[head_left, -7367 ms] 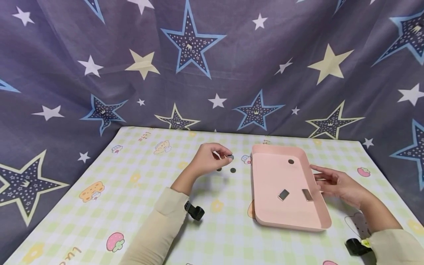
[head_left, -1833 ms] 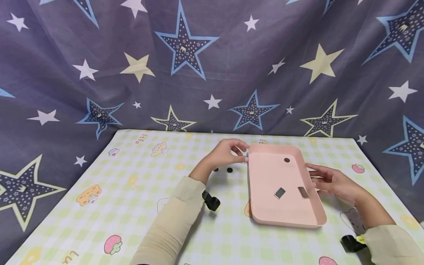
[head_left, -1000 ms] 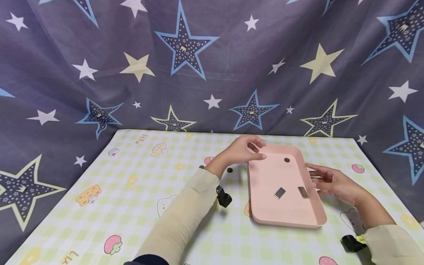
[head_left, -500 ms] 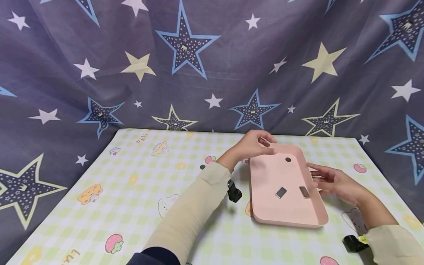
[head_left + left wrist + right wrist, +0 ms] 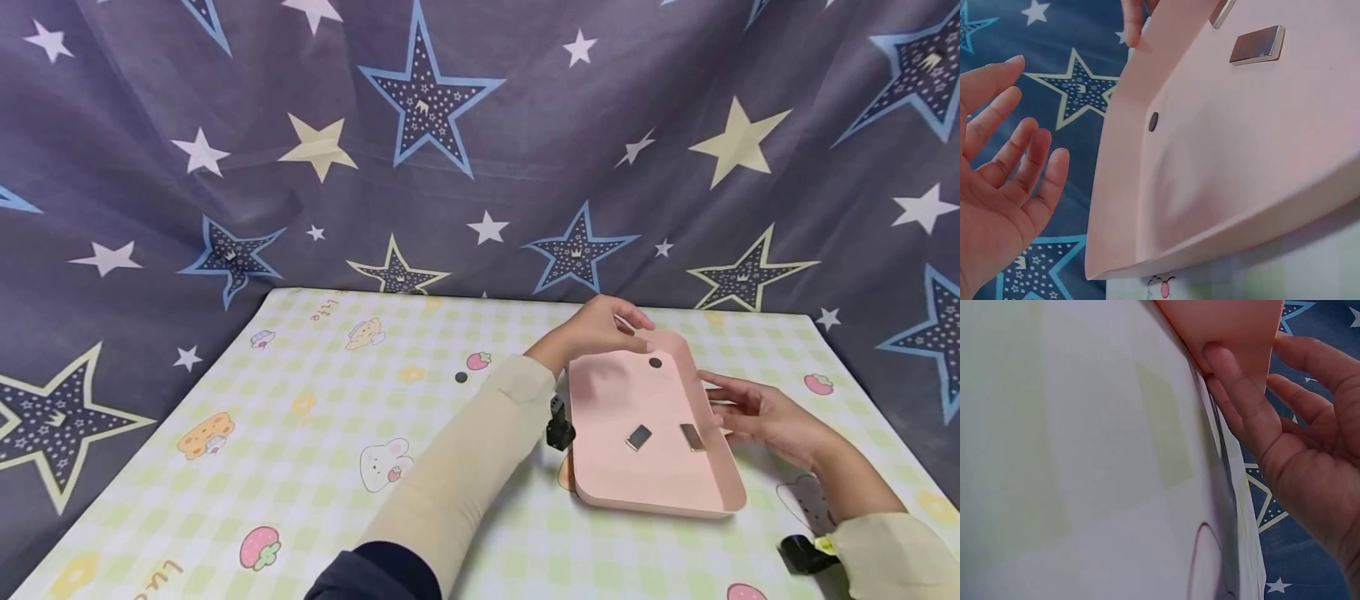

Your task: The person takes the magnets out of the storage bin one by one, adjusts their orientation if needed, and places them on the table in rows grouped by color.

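Note:
A pink rectangular tray [image 5: 652, 482] lies on the right half of the table. My left hand [image 5: 600, 327] hovers over its far left corner; the left wrist view shows that hand's fingers [image 5: 997, 164] relaxed and spread, with nothing held. Just right of the thumb, a small dark disc [image 5: 656, 362] lies on the tray's floor near the far end. Two shiny flat metal blocks [image 5: 638, 437] rest further down inside. On the right side, my right hand [image 5: 772, 421] touches the tray's outer wall with its fingertips, as the right wrist view shows too, the fingers fairly straight.
Another dark disc [image 5: 461, 377] lies on the checked tablecloth [image 5: 315, 483], left of my left sleeve. That sleeve covers part of the table beside the tray. Black wrist cameras sit on both wrists, the left camera [image 5: 559, 427] close to the tray's left rim. A starry curtain [image 5: 480, 150] hangs behind.
My left hand, which held a dark disc earliest, has moved right across the tray's left rim to above its far end. A second table disc is now hidden behind the arm. My right hand stays.

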`<action>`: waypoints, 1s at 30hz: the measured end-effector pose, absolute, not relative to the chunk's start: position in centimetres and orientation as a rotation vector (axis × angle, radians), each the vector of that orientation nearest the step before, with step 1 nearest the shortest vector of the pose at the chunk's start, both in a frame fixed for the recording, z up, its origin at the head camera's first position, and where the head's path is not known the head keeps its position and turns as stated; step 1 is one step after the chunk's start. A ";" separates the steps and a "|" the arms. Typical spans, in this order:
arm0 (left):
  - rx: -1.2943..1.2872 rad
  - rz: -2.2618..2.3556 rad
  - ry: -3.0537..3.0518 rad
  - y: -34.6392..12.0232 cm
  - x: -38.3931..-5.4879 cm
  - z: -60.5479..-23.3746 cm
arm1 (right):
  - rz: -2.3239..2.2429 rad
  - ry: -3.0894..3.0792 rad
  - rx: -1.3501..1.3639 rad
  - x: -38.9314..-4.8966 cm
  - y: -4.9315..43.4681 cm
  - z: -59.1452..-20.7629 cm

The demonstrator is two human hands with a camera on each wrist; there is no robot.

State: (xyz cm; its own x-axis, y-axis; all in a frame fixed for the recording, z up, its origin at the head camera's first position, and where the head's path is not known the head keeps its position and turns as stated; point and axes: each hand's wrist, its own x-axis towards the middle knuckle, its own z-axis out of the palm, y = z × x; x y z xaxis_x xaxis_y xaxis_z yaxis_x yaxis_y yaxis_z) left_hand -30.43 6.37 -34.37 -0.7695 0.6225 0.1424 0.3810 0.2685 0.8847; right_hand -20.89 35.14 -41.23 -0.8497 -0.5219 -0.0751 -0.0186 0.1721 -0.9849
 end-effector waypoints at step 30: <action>0.808 1.216 2.499 10.6 -31.9 -40.0 | -1.748 2.036 -0.529 -20.9 35.0 -41.2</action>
State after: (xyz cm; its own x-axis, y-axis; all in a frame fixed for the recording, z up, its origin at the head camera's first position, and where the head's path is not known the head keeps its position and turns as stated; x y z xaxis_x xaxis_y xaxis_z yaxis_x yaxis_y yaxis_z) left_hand -31.87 10.56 -40.00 -0.8160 0.5777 0.0194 0.3718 0.4990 0.7828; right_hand -20.87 34.96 -41.21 -0.8466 -0.5292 -0.0572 -0.0236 0.1447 -0.9892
